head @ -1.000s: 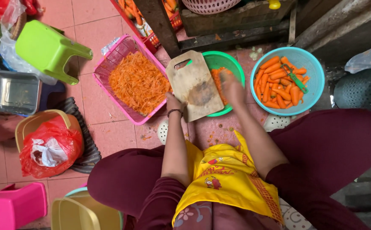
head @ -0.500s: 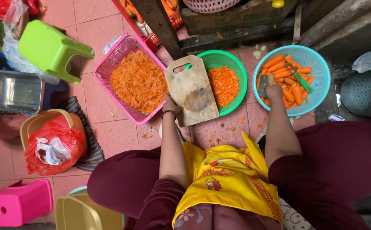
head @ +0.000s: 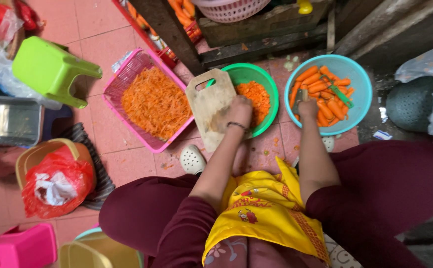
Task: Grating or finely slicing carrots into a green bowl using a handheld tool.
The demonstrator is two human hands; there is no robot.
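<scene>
Crouching over the tiled floor (head: 77, 30), the person is working with both arms stretched forward. Their left hand (head: 240, 111) is resting on the lower right edge of a wooden cutting board (head: 209, 106), fingers curled down over it, gripping it where it is leaning across the rim of a green bowl (head: 271, 87). That bowl is holding a heap of sliced carrot (head: 256, 97) just beside the board. Their right hand (head: 307, 108) is reaching into a blue bowl (head: 363, 94) of peeled whole carrots (head: 321, 89), fingers closed around what looks like a knife handle (head: 304, 94), though I cannot tell exactly what it is clamping. A green peeler (head: 339, 94) is lying on top of those carrots. To the left of the board, a pink basket (head: 132, 74) is sitting full of shredded carrot (head: 154, 101). A yellow apron (head: 263, 208) is hanging over the person's lap, and a lime green stool (head: 52, 69) is lying tipped near the basket.
</scene>
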